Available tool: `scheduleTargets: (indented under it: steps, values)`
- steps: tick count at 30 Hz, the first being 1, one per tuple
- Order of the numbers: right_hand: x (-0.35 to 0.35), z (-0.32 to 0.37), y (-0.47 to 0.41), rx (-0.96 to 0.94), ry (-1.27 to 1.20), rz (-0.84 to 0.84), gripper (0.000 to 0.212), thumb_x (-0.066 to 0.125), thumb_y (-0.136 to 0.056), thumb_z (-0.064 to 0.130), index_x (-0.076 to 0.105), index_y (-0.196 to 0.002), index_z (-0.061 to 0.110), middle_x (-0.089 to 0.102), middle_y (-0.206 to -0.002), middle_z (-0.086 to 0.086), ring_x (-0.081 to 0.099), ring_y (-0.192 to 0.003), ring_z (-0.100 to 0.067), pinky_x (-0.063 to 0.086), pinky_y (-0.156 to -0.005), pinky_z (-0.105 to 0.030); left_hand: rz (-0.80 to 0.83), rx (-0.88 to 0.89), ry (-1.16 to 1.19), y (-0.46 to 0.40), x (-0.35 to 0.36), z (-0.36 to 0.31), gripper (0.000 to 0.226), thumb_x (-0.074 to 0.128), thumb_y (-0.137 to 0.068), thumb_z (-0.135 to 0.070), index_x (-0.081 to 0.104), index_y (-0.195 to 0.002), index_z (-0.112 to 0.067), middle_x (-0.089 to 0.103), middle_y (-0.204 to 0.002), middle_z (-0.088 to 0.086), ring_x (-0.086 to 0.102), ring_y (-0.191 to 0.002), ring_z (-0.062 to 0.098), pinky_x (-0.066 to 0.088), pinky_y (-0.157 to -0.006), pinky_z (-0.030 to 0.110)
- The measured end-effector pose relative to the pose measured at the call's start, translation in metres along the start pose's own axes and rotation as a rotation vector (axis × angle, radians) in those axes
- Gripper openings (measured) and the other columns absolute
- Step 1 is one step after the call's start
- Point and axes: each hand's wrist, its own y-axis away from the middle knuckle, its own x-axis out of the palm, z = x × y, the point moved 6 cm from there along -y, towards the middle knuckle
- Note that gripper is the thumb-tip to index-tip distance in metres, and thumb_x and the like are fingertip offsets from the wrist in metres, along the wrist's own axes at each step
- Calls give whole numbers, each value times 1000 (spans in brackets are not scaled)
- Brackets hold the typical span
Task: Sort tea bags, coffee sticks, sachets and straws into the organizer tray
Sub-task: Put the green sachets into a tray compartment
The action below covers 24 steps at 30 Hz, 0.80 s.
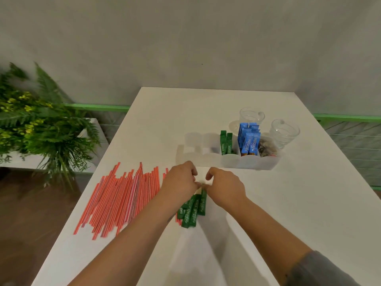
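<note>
Green sachets [192, 209] with pale lettering, fanned beside red straws [121, 199], left hand [178, 180] and right hand [223, 185] both pinching their top ends

1. Organizer tray [250, 163]: one.
2. Glass mugs [252, 117]: two.
3. Green sachets in the tray [226, 143]: two.
4. Green sachets on the bench [192, 209]: about five; overlap hides the exact number.
5. Blue coffee sticks [248, 141]: roughly six.
6. Red straws [123, 197]: several dozen; not countable.
7. Hands: two.
</note>
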Motion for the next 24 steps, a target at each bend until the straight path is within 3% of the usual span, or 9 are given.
scheduleTargets:
  steps: [4, 8, 16, 24]
  values:
    - [22, 0, 8, -2, 14, 78, 32, 58, -86, 30, 55, -118, 27, 65, -109, -4, 61, -98, -25, 49, -74, -32, 108, -73, -106, 13, 20, 15, 32, 71, -77, -19, 58, -106, -14, 66, -100, 4, 61, -92, 18, 48, -75, 27]
    - [30, 2, 11, -19, 16, 90, 37, 55, -87, 21, 49, -123, 23, 65, -111, -6, 61, -99, -27, 49, -76, -33, 108, -91, -179, 21, 30, 19, 31, 70, -77, -18, 57, -105, -14, 65, -99, 4, 59, -89, 19, 46, -69, 26]
    - [34, 3, 13, -30, -11, 107, 26, 51, -88, 10, 51, -113, 16, 64, -102, -6, 59, -87, -24, 48, -71, -32, 32, -67, -215, 24, 31, 9, 24, 60, -81, -11, 54, -105, -12, 64, -97, 5, 58, -87, 20, 45, -67, 28]
    - [29, -1, 10, -17, -79, 111, 22, 51, -85, 6, 50, -106, 14, 64, -99, -7, 52, -77, -21, 44, -65, -29, 66, -92, -215, 23, 35, 1, 29, 63, -80, -12, 53, -108, -11, 62, -101, 7, 50, -79, 16, 44, -67, 26]
